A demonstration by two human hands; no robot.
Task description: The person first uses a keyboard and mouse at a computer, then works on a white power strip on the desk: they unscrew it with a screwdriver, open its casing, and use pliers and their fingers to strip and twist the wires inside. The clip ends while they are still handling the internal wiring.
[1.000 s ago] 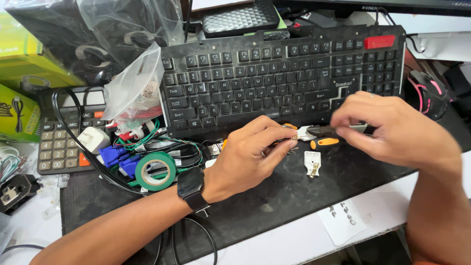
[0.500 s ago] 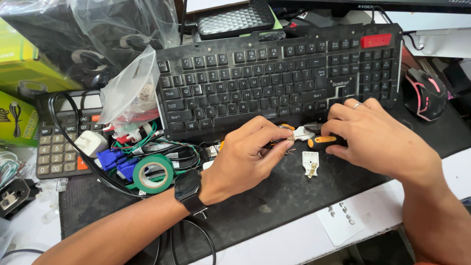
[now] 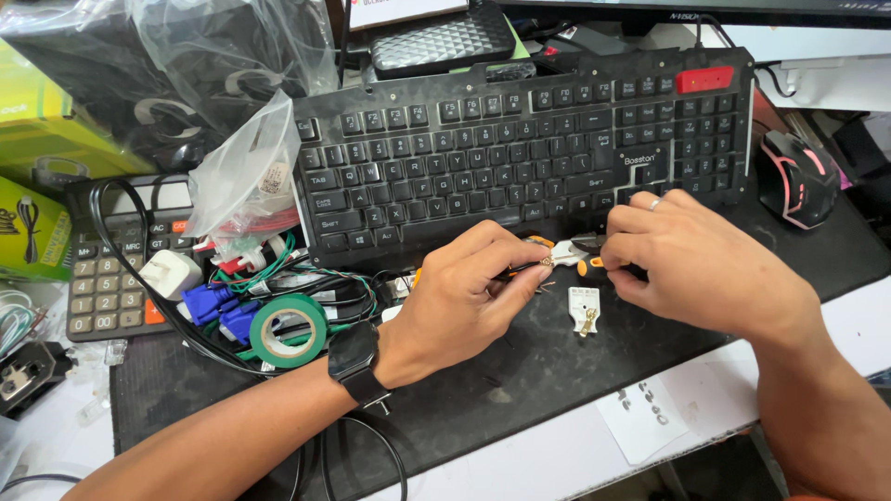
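The left hand (image 3: 469, 297) is resting on the dark mat (image 3: 520, 399) that is covering the surface, just in front of the black keyboard (image 3: 520, 148). Its grip is pressed together, with thumb and forefinger pinching a thin dark cable (image 3: 522, 271) whose bare wire ends are poking out toward the right. A black watch (image 3: 355, 360) is sitting on that wrist.

The right hand (image 3: 701, 264) is lying just beside the left one, fingers curled and closed around a small tool with orange and black handles (image 3: 587, 265). The tool's pale metal head (image 3: 563, 250) is pointing left and is meeting the cable ends between the two hands. A ring is showing on one finger of the right hand.

Below the gap between the hands, a small white tag with a brass-coloured piece (image 3: 585, 309) is lying flat on the mat, apart from both hands.

To the left, a roll of green tape (image 3: 290, 331) is sitting among tangled wires and blue plugs (image 3: 215, 304). A grey calculator (image 3: 111, 278) is lying further left, and a clear plastic bag (image 3: 251, 176) is leaning over the keyboard's left end. A black and pink mouse (image 3: 798, 181) is sitting to the right of the keyboard.
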